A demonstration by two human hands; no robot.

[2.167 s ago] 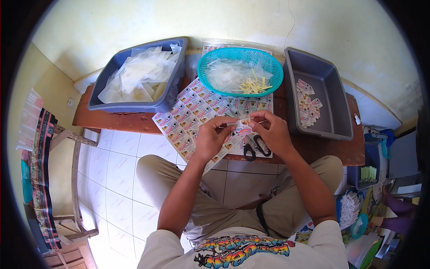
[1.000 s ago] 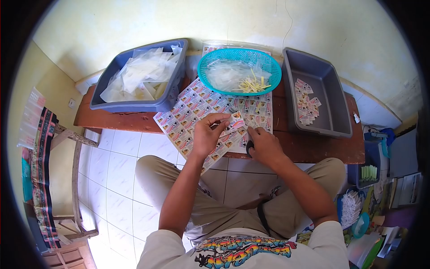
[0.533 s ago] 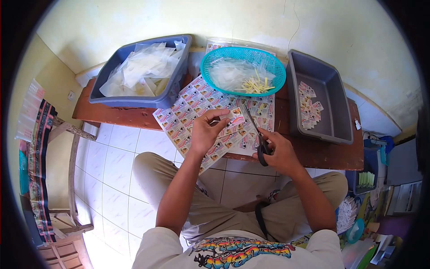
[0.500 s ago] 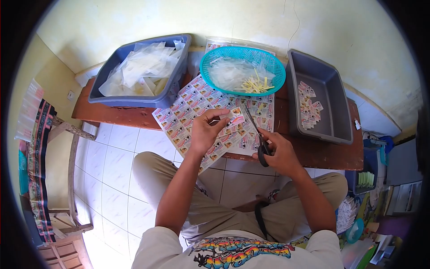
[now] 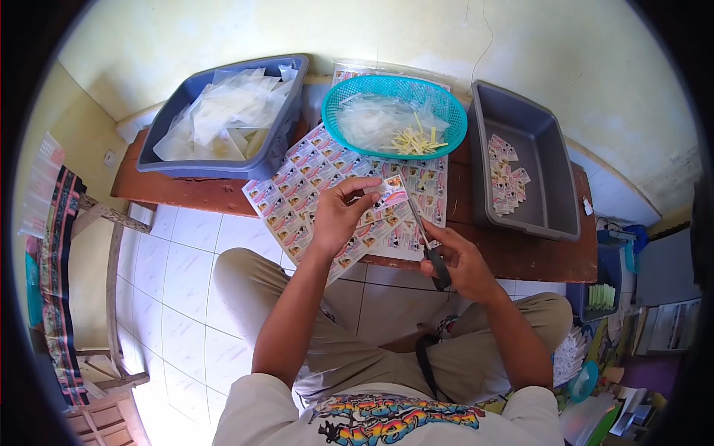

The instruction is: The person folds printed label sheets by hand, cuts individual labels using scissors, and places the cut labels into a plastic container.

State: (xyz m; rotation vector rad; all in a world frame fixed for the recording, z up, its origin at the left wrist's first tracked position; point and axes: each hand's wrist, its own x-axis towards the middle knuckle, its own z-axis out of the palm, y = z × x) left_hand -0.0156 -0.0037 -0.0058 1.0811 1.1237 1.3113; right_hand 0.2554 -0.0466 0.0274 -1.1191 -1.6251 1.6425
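Between thumb and fingers, my left hand [image 5: 343, 212] pinches a small printed label [image 5: 391, 192] by its left side. My right hand [image 5: 462, 260] is wrapped round the black handles of a pair of scissors [image 5: 439, 269]. The scissor blades point up and away from me, lying along the label's right edge; whether they touch it I cannot tell. Under both hands, printed label sheets [image 5: 297, 195] with rows of the same design spread over the bench and hang past its front edge.
On the wooden bench [image 5: 178, 187], a blue-grey tub [image 5: 260, 167] of clear plastic bags stands left. A turquoise basket [image 5: 327, 123] with bags and yellow strips sits mid-back. A grey tub [image 5: 547, 182] on the right holds cut labels [image 5: 506, 178]. The wall rises behind.
The scissor blades look closer together now, and the scissors have turned slightly more upright. The label in my left hand has tilted a little. The whole view has shifted slightly.
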